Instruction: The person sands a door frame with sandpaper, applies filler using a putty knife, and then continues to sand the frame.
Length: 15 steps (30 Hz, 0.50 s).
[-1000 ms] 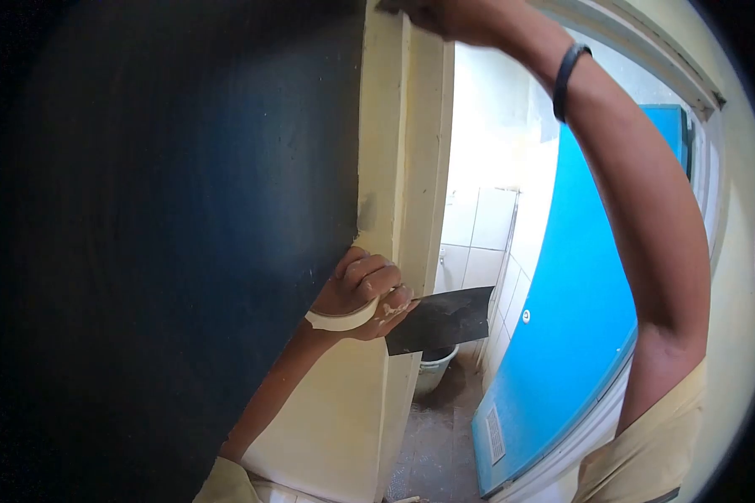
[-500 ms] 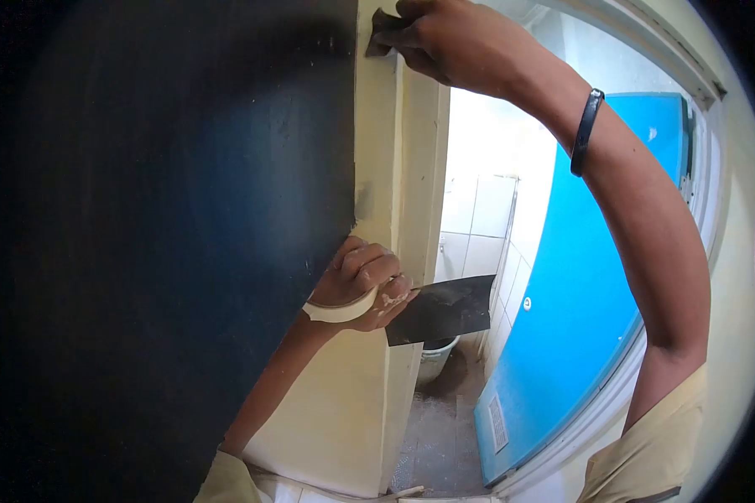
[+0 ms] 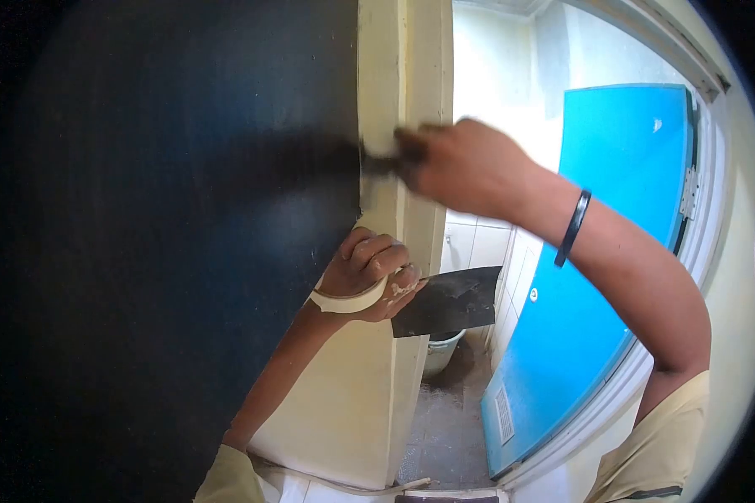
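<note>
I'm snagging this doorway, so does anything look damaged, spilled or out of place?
The floor by the bucket looks dark and patchily shiny, perhaps wet. The blue door has a pale mark near its top, perhaps scuffed.

The right hand, blurred, holds a dark piece at the dark panel's right edge. Below, the left hand, a pale roll round its wrist, grips a dark sheet. Farther right stands a blue door; a bucket sits beyond the sheet.

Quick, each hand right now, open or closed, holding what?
Left hand: closed on a dark sheet, pale ring round the hand.
Right hand: closed on a small dark piece, blurred.
</note>
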Available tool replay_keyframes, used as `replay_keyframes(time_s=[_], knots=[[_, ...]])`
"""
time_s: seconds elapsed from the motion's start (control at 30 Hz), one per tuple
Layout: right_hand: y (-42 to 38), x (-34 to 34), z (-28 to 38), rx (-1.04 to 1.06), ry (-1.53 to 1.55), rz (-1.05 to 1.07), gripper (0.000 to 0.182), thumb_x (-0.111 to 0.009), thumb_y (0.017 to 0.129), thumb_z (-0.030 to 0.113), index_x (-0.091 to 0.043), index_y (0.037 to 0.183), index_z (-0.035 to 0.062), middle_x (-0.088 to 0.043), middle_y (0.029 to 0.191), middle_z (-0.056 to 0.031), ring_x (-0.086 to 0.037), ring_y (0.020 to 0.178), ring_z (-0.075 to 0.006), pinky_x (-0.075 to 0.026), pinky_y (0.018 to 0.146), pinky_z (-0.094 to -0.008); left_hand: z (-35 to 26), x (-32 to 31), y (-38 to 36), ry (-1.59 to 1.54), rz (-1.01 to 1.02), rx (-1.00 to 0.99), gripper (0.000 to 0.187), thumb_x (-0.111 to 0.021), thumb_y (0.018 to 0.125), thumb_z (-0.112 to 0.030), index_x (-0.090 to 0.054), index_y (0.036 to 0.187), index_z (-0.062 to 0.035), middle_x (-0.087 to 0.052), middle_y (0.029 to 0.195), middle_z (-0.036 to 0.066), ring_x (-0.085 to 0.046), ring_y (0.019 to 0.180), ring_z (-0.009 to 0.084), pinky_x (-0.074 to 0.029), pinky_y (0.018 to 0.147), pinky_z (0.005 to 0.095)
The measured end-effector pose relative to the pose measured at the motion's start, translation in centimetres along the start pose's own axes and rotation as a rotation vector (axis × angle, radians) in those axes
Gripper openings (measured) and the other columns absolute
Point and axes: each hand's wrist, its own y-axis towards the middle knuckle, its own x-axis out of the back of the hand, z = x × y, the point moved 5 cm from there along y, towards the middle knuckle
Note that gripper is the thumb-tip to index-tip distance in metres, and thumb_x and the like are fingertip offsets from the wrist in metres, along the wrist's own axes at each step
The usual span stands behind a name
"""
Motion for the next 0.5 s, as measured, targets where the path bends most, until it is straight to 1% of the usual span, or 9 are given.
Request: replay_keyframes(time_s=[0.07,0.13,0.2,0.23,0.3,0.4,0.43,0.47,0.5], knots=[[1.7,1.9,-1.8,0.051,-0.353,-0.12,0.021,-0.052,0.094,0.015,-0.071,0.092,0.0063,-0.068,0.087,-0.0154,-0.07,0.082,-0.0309,-0.059,0.072,-0.0411,0.1,0.1,0.0,0.009,-0.017,-0.005,0.03,-0.079,0.075,-0.025,-0.05,0.084,-0.0205,-0.044,0.106,0.0,-0.045,0.108,0.0188,-0.04,0.09,0.0369],[1.9,2.6,-2.0,0.017,-0.296,-0.122,0.021,-0.052,0.094,0.015,-0.071,0.092,0.0064,-0.068,0.093,-0.0149,-0.07,0.083,-0.0312,-0.059,0.072,-0.0406,0.0,0.2,0.0,0.014,-0.018,-0.003,0.03,-0.078,0.075,-0.026,-0.05,0.084,-0.0208,-0.043,0.105,0.0,-0.045,0.108,0.0185,-0.04,0.09,0.0365],[-0.1,0.1,0.4,0.167,-0.252,-0.085,0.024,-0.051,0.095,0.018,-0.072,0.09,0.0078,-0.067,0.097,-0.0145,-0.07,0.085,-0.0318,-0.059,0.074,-0.0412,-0.2,0.4,0.3,0.026,-0.01,0.0,0.03,-0.078,0.075,-0.026,-0.05,0.085,-0.0211,-0.043,0.104,-0.001,-0.045,0.108,0.0182,-0.04,0.089,0.0361],[-1.4,-1.7,1.4,0.23,-0.165,0.062,0.025,-0.049,0.095,0.021,-0.069,0.097,0.006,-0.067,0.095,-0.0164,-0.07,0.085,-0.0334,-0.058,0.076,-0.0424,-0.2,0.6,0.5,0.047,-0.053,-0.008,0.03,-0.078,0.075,-0.026,-0.05,0.085,-0.0211,-0.043,0.104,-0.001,-0.045,0.108,0.0179,-0.04,0.089,0.0361],[-2.4,-3.1,1.8,0.136,0.021,0.117,0.028,-0.05,0.093,0.022,-0.064,0.106,0.0015,-0.066,0.092,-0.0201,-0.069,0.087,-0.0353,-0.057,0.075,-0.0433,-0.5,0.7,0.7,0.082,-0.136,-0.022,0.03,-0.078,0.075,-0.026,-0.05,0.085,-0.0212,-0.043,0.104,-0.001,-0.045,0.109,0.0174,-0.04,0.089,0.0361],[-0.7,-0.9,0.6,0.158,-0.065,0.005,0.026,-0.051,0.093,0.022,-0.065,0.102,0.0016,-0.066,0.089,-0.019,-0.068,0.086,-0.0361,-0.057,0.073,-0.0436,-0.1,0.3,0.3,0.022,-0.036,-0.014,0.029,-0.078,0.075,-0.026,-0.052,0.086,-0.0211,-0.044,0.106,-0.001,-0.046,0.108,0.0172,-0.04,0.09,0.0373],[0.1,0.3,0.2,0.257,-0.25,-0.126,0.025,-0.052,0.094,0.021,-0.068,0.093,0.0028,-0.066,0.091,-0.0166,-0.068,0.084,-0.0356,-0.058,0.072,-0.0428,-0.1,0.3,0.3,0.034,-0.073,-0.037,0.028,-0.079,0.072,-0.026,-0.054,0.084,-0.0207,-0.044,0.103,0.001,-0.047,0.104,0.0191,-0.04,0.087,0.0394],[0.9,1.3,-0.9,0.145,-0.248,-0.146,0.025,-0.053,0.094,0.021,-0.069,0.086,0.0036,-0.065,0.096,-0.0148,-0.068,0.086,-0.0342,-0.058,0.072,-0.0419,-0.2,0.3,0.3,0.045,-0.11,-0.059,0.028,-0.079,0.069,-0.025,-0.056,0.083,-0.0203,-0.045,0.101,0.002,-0.048,0.099,0.021,-0.04,0.083,0.0415],[0.8,1.6,-0.8,0.155,-0.228,-0.166,0.025,-0.052,0.093,0.021,-0.069,0.085,0.0033,-0.065,0.095,-0.015,-0.068,0.085,-0.0342,-0.058,0.071,-0.042,-0.2,0.4,0.2,0.054,-0.146,-0.078,0.027,-0.08,0.066,-0.025,-0.058,0.081,-0.0199,-0.045,0.098,0.004,-0.049,0.095,0.023,-0.039,0.079,0.0437]])
